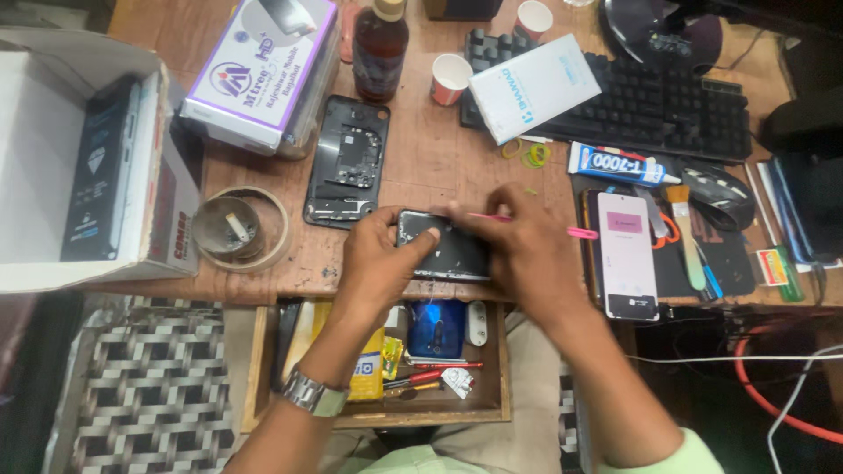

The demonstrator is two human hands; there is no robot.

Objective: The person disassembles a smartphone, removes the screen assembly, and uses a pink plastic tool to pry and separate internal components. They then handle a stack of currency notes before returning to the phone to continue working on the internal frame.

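A dark phone body [448, 254] lies at the near edge of the wooden desk [421, 158]. My left hand [379, 260] grips its left end, thumb across the top. My right hand [516, 239] rests over its right end and pinches a thin pink tool [575, 233] that points toward the phone. A wristwatch is on my left wrist. An opened black phone back cover [345, 163] lies just beyond, to the left.
An open drawer [255, 369] below holds a blue phone, pens and packets. To the right lie a lit phone [626, 254], a brush, a glue tube [619, 164], a mouse and a keyboard [650, 105]. Boxes, a bottle, paper cups and tape rolls [237, 230] are behind and left.
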